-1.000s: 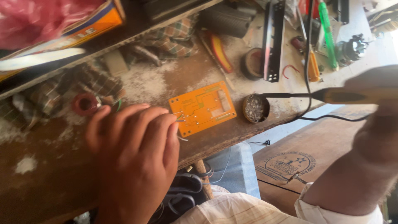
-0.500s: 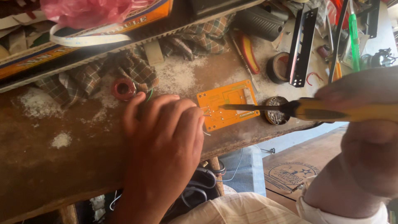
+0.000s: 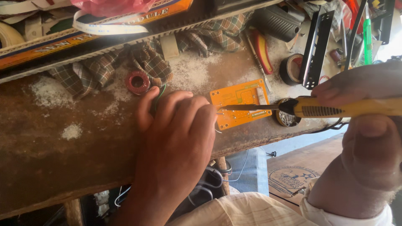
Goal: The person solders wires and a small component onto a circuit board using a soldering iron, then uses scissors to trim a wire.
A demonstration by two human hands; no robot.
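The orange circuit board (image 3: 240, 104) lies flat near the front edge of the wooden bench (image 3: 63, 159). The soldering iron (image 3: 318, 108) reaches across the board, its tip at the board's left edge: a joint being soldered, I judge. The right hand (image 3: 368, 125) is closed around the iron's yellow handle. The left hand (image 3: 176, 125) rests just left of the board, fingertips at its edge, whether pinching anything I cannot tell. Next calls for a steady tip

circuit board (image 3: 240, 104) on workbench (image 3: 50, 155), tin (image 3: 288, 118) right

Single head-worn view, steeply downward, close over the workbench (image 3: 50, 138) (no second view)
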